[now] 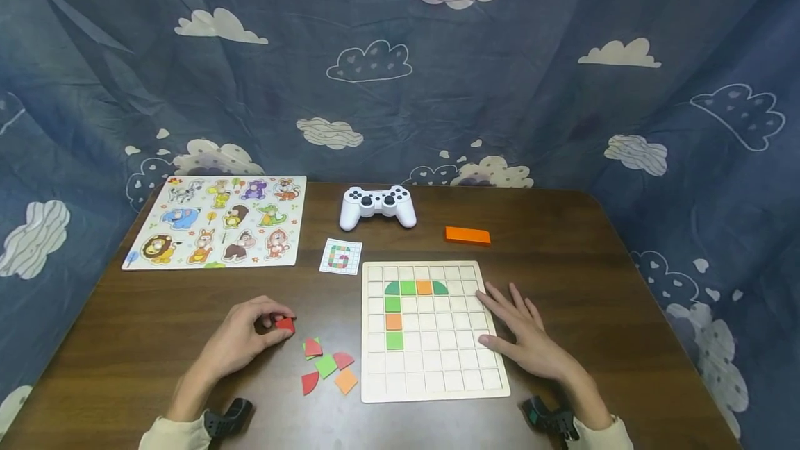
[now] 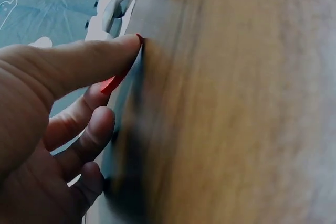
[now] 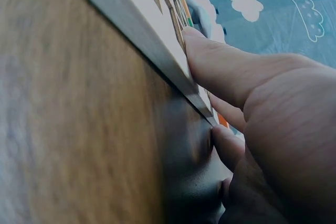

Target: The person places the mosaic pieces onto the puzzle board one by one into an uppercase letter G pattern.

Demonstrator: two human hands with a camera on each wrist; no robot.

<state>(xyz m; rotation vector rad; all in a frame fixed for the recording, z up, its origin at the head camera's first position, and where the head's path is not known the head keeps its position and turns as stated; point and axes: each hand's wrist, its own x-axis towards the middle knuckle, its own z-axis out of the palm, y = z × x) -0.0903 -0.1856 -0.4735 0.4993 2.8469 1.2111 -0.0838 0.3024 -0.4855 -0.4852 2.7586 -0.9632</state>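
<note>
My left hand [image 1: 240, 335] pinches a red tile [image 1: 285, 325] between thumb and fingers, close over the table left of the loose tiles. In the left wrist view the red tile [image 2: 112, 83] shows as a thin edge under the thumb, mostly hidden. My right hand [image 1: 528, 332] lies with its fingers spread at the right edge of a pale wooden grid board [image 1: 437, 380], thumb and fingertip on its border. On the board, green and orange squares with dark green quarter-round corners [image 1: 440, 287] form a row and a column going down from its left end.
Loose tiles lie left of the board, among them a green square [image 1: 326, 366], an orange square [image 1: 346, 380] and red quarter-rounds [image 1: 310, 383]. Behind stand a pattern card [image 1: 340, 256], a white game controller [image 1: 378, 207], an orange block [image 1: 467, 235] and an animal puzzle [image 1: 215, 222].
</note>
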